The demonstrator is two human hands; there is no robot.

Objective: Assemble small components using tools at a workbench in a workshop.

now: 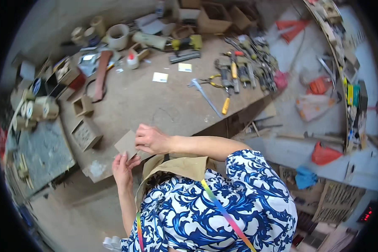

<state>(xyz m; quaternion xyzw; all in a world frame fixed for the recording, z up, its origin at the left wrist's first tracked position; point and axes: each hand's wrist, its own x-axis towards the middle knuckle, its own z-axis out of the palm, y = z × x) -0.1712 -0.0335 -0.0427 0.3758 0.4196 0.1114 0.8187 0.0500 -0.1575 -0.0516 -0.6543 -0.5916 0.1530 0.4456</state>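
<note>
Best to keep that flat brown cardboard piece [126, 145] pressed down at the near edge of the workbench [155, 105], right hand [151, 139] curled over its top, left hand [122, 167] pinching the lower corner, steady, no rush, fingers clear of the edge.

A: so what's going on at the near edge of the dusty grey surface [155, 105]?

B: both hands on a flat brown cardboard square [126, 144]. Left hand [122, 168] pinches its lower edge, right hand [150, 139] rests on top. Small open wooden box [85, 134] just beside it.
</note>
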